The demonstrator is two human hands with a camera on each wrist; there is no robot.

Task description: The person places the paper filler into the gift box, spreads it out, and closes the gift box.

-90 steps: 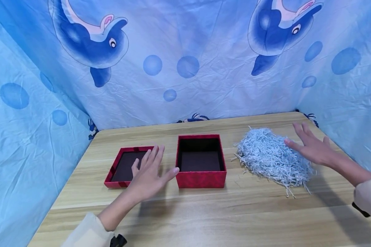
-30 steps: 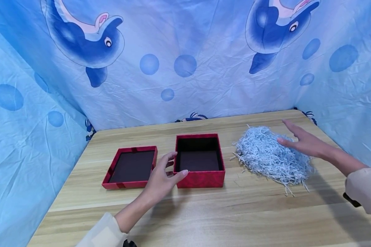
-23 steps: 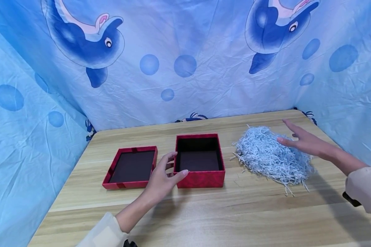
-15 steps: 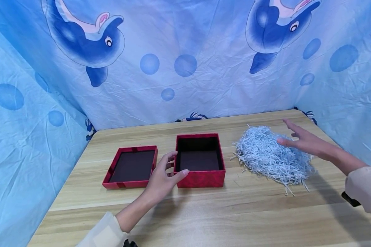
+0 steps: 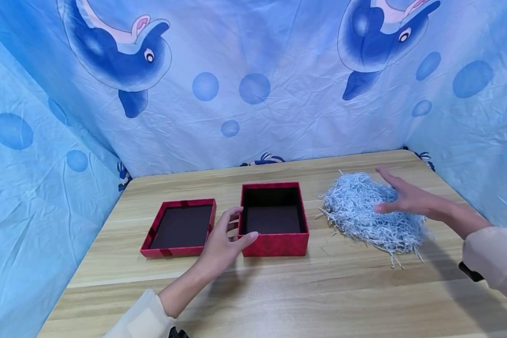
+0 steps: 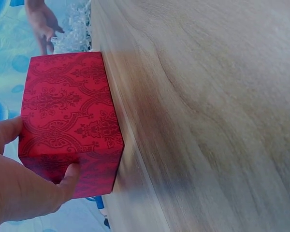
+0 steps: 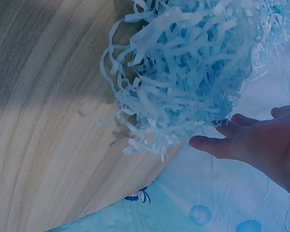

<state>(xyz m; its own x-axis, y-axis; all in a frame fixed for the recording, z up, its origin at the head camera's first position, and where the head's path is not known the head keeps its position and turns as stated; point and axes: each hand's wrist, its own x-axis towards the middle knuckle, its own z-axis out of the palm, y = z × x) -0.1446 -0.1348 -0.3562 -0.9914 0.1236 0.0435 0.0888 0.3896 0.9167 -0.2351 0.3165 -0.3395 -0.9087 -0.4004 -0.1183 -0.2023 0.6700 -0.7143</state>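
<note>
An open red patterned box with a dark inside stands mid-table in the head view. My left hand grips its near left corner, thumb on the front and fingers along the left side. The left wrist view shows the thumb and a finger against the box. To the right lies a loose heap of pale blue shredded paper. Over that heap hovers my right hand, fingers spread and holding nothing. In the right wrist view the fingertips are close to the shredded paper; whether they touch it I cannot tell.
The red box lid, inside up, lies left of the box on the wooden table. A blue dolphin-print cloth hangs behind the table and at both sides.
Since the earliest frame, my left hand has moved right from over the lid to the box's corner. My right hand has shifted left and, lately, lower over the shredded paper.
</note>
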